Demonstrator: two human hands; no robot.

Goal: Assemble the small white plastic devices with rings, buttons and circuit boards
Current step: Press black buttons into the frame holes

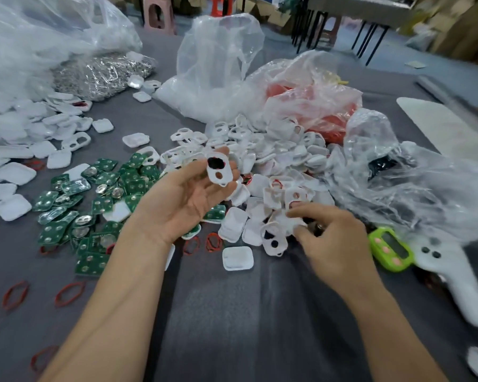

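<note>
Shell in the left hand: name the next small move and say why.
Probably seat a second button in the empty lower hole of the shell: its upper hole already holds a black button, and the right hand is at small dark pieces by the pile, though blur hides its grip.

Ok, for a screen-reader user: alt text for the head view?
A left hand, palm up, holds a white two-holed shell over a grey table. The right hand reaches into a pile of shells beside green circuit boards.

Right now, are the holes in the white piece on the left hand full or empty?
One each. On the white shell, the bigger hole is filled with black; the smaller is empty, the left hand showing through.
</note>
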